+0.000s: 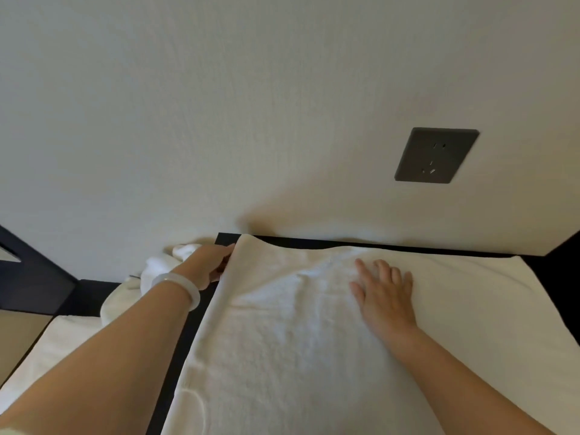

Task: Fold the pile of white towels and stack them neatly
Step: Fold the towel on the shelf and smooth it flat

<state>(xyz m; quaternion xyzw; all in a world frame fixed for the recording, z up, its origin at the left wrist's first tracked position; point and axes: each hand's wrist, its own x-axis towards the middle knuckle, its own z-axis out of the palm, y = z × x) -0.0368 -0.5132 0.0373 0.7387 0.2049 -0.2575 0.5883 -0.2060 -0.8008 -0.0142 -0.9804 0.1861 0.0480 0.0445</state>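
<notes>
Ahead of me the pale wall (219,120) rises straight off the back of the dark desk (188,340), with a grey socket (436,155) set into it up on the right. A crumpled pile of towels (150,277) sits at the left, partly behind my left forearm, which wears a pale bangle (180,288). The white towel (282,356) lies spread flat over the desk, its far edge close to the wall. My left grip (213,265) is curled onto the towel's far-left edge, pinching it near the corner. My right grip (384,290) lies flat on the towel, fingers straight and slightly spread, pressing the middle.
</notes>
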